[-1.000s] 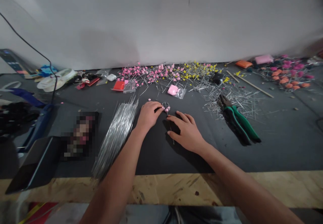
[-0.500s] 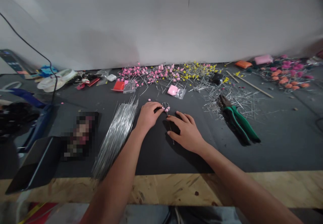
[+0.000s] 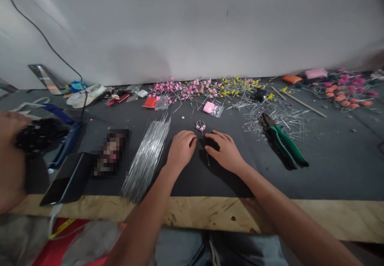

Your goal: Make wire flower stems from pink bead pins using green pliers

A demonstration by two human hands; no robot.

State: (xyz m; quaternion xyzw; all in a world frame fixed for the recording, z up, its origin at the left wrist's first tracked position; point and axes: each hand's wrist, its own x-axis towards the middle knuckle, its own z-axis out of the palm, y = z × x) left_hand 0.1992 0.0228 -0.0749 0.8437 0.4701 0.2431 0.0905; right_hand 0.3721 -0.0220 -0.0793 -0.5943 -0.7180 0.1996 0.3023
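Wire stem (image 3: 207, 158), axis front to back, loop (image 3: 200, 125) far, slightly left.

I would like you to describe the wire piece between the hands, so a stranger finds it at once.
On the dark tabletop, look between the left hand and the right hand. There lies a thin wire piece, its loop towards the wall. Unlike the heaped pink-tipped wires behind, its pink bits cluster on that loop.

Both forearms (image 3: 154, 198) cross the near edge of the tabletop (image 3: 282, 184); left hand (image 3: 181, 149) palm down, fingers curled; right hand (image 3: 225, 151) loosely spread.
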